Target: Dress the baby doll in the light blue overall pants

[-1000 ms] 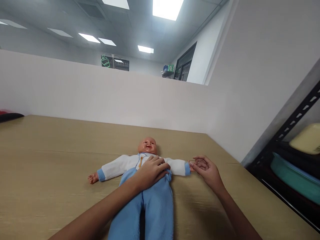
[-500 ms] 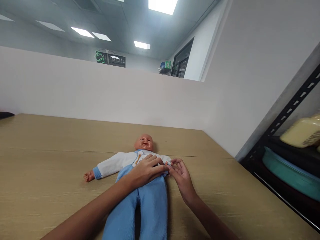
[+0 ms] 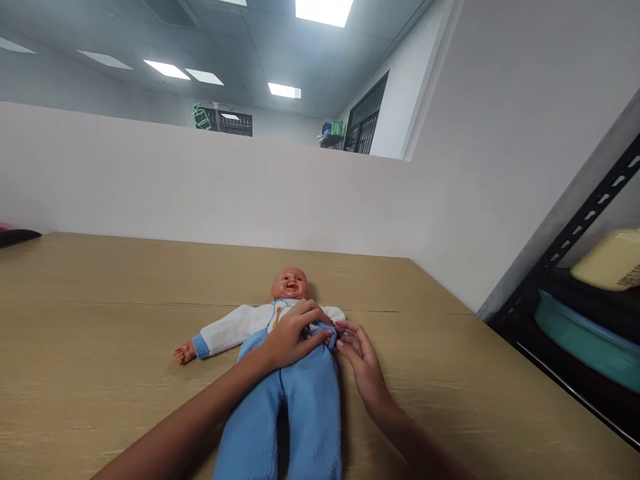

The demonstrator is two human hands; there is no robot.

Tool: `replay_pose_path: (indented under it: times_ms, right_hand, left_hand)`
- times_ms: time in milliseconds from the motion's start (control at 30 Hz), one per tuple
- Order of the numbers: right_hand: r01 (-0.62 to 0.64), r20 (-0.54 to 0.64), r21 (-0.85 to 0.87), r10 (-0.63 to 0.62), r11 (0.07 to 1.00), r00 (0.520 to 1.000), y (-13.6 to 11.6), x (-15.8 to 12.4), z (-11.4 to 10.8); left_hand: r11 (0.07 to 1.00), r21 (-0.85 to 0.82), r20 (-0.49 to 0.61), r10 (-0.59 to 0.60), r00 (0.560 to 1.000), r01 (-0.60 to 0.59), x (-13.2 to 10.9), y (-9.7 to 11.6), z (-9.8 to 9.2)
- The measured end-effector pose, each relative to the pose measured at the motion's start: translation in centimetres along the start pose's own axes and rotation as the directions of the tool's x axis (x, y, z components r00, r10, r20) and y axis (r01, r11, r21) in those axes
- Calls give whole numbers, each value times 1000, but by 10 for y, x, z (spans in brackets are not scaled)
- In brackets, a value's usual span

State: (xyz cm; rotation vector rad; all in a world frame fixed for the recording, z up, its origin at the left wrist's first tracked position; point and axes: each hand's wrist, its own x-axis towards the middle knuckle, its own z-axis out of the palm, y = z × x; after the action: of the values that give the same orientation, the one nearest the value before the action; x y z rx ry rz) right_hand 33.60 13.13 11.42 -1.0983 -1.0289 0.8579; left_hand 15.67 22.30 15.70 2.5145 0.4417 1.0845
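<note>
A baby doll (image 3: 290,283) lies on its back on the wooden table (image 3: 125,267), head away from me. It wears a white top (image 3: 233,328) with blue cuffs and fuzzy blue trousers (image 3: 310,400). The sleeved arm on the left is stretched out, its hand showing. My left hand (image 3: 297,337) lies across the doll's waist, fingers closed on the blue cuff of the other sleeve. From the right, my right hand (image 3: 357,347) pinches the outer edge of that cuff (image 3: 327,331). A bit of the doll's hand shows at the cuff between my hands.
A low white wall (image 3: 200,187) stands behind the table. At the right, a black metal shelf (image 3: 575,233) holds a teal basin (image 3: 585,340) and a pale yellow package (image 3: 607,260). A dark object (image 3: 17,237) is at the far left edge.
More of the blue cuff now shows between my hands, bunched toward the doll's waist. My left fingers have drawn back slightly from my right fingers. The view has shifted slightly.
</note>
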Motion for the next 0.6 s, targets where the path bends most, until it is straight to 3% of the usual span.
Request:
replay_pose_path:
  times_ms: [133,200,333,433,533,600]
  right_hand:
    - [152,82,-73,-146,986,986,0,-11,5]
    - [162,120,-75,-152,984,981,0,-11,4]
    - [151,144,-82,-138,985,980,1,-5,2]
    - [185,32,-195,-183,963,983,5,0,1]
    - [139,-131,-310,-187,941,973,10,2,0]
    - [99,-96,-298,-133,949,986,13,2,-1]
  left_hand:
    - [985,-173,-20,-24,1000,20,3,-1,-1]
    - [972,-232,5,-49,999,49,4,-1,-2]
    - [930,-296,60,-210,976,218,7,-1,-4]
    - [894,-339,75,-286,955,294,8,-4,-5]
    - [859,-398,78,-318,945,322,10,-10,-5]
    - [830,-446,97,-327,940,335,11,-14,-5]
